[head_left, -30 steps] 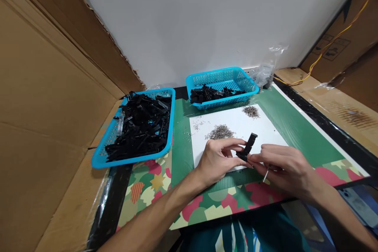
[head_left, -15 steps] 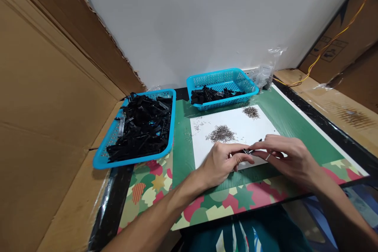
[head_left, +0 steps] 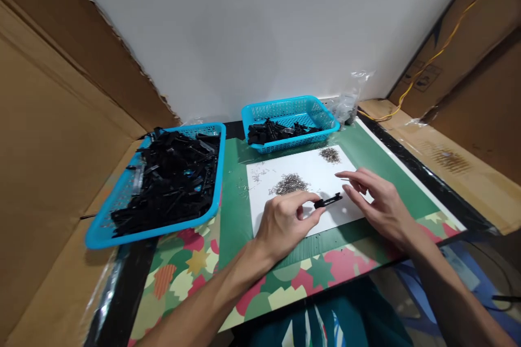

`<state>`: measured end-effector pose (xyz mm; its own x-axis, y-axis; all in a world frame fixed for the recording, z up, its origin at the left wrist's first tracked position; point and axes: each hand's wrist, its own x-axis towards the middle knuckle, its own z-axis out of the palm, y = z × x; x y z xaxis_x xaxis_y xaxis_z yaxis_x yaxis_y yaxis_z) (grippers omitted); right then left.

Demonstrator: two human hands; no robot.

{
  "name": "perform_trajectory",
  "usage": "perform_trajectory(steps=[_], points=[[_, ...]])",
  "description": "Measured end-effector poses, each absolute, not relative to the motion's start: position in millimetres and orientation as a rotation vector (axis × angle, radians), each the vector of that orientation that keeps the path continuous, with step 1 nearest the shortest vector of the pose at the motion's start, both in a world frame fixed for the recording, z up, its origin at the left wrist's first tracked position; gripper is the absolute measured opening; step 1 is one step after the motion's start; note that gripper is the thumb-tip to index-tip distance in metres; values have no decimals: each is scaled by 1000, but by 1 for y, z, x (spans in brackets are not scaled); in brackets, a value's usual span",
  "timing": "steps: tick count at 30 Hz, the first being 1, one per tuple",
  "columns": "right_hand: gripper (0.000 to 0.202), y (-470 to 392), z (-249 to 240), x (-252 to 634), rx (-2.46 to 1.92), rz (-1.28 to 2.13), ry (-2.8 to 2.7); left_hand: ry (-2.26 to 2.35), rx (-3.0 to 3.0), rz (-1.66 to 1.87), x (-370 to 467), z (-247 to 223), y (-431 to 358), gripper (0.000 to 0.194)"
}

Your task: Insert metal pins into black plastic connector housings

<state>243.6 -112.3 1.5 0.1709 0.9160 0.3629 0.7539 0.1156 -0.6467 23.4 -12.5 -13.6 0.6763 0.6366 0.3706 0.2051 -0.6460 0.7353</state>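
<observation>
Between the thumb and fingers of my left hand (head_left: 287,219) is a narrow black plastic part (head_left: 329,201) with a slot along it. Its free end points right, over the white sheet (head_left: 260,206). My right hand (head_left: 376,195) is just right of that part and apart from it, index finger stretched out and thumb spread away. A thin pale sliver shows by its fingers; I cannot make out what it is. Beyond my left hand lies a pile of small metal pins (head_left: 291,183), and a smaller metal pile (head_left: 329,155) sits near the sheet's far right corner.
A blue basket (head_left: 220,173) heaped with black plastic parts stands at the left. Another blue basket (head_left: 321,105) with fewer black parts is at the back, beside a clear plastic bag (head_left: 345,105). Cardboard (head_left: 52,92) walls the left side; a yellow cable (head_left: 431,59) hangs at right.
My right hand has come away from the black part and its fingers have spread. My left hand still holds the part, now plainly visible. The view has shifted slightly right.
</observation>
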Motion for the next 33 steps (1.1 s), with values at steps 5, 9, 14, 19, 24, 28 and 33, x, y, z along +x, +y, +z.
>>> perform_trajectory(steps=[5, 9, 14, 19, 24, 28, 33], points=[[27, -108, 1, 262, -1757, -5, -1603, 626, 2361, 810, 25, -12, -9, 16], [29, -109, 1, 274, -1877, 3, -1621, 616, 2434, 814, 26, -12, -7, 18], [40, -110, 2, 274, -1875, 278, -1401, 602, 2457, 781, 26, -14, -8, 14], [35, -108, -2, 273, -1913, 485, -1469, 637, 2454, 764, 25, -16, -11, 14], [25, -106, -7, 279, -1940, 479, -1535, 643, 2468, 713, 25, -18, -13, 13], [23, -106, -1, 273, -1895, 481, -1529, 629, 2482, 685, 25, -17, -12, 12], [24, -110, 14, 240, -1668, 697, -1542, 563, 2499, 693, 26, -17, -12, 15]])
